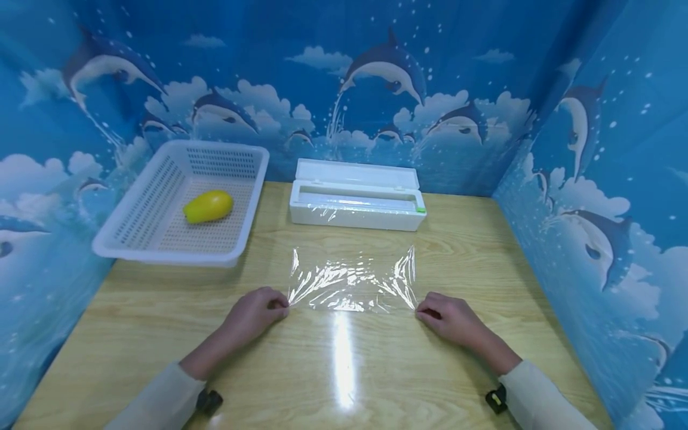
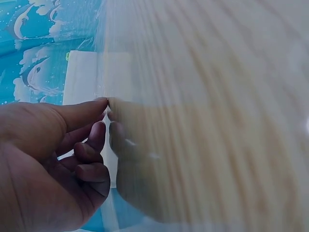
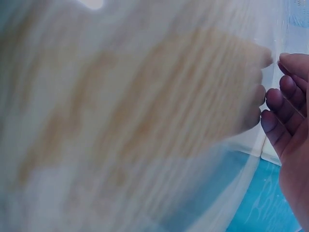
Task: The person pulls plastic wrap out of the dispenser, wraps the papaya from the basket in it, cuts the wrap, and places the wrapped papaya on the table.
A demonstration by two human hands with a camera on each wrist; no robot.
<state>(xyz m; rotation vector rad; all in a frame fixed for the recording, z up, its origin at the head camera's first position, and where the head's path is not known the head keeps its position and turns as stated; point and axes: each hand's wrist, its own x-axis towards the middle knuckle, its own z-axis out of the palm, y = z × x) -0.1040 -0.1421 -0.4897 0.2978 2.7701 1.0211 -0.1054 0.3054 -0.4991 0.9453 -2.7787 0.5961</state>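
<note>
A sheet of clear plastic wrap [image 1: 349, 280] lies stretched over the table between both hands, creased and shiny. My left hand [image 1: 263, 310] pinches its near left corner between thumb and forefinger. The near right corner is pinched by my right hand [image 1: 443, 316]. Behind the sheet stands a white wrap dispenser box [image 1: 355, 218] with its lid [image 1: 357, 173] raised, a roll visible inside and a small green piece [image 1: 420, 209] at its right end. In the left wrist view the thumb and fingertips of the left hand [image 2: 72, 145] meet at the film's edge.
At the back left, a white perforated basket [image 1: 249, 215] holds a yellow papaya-like fruit [image 1: 208, 206]. The wooden table [image 1: 301, 370] backs onto a blue dolphin-printed curtain [image 1: 301, 71], which also runs along both sides. A bright light reflection lies on the table in front of the film.
</note>
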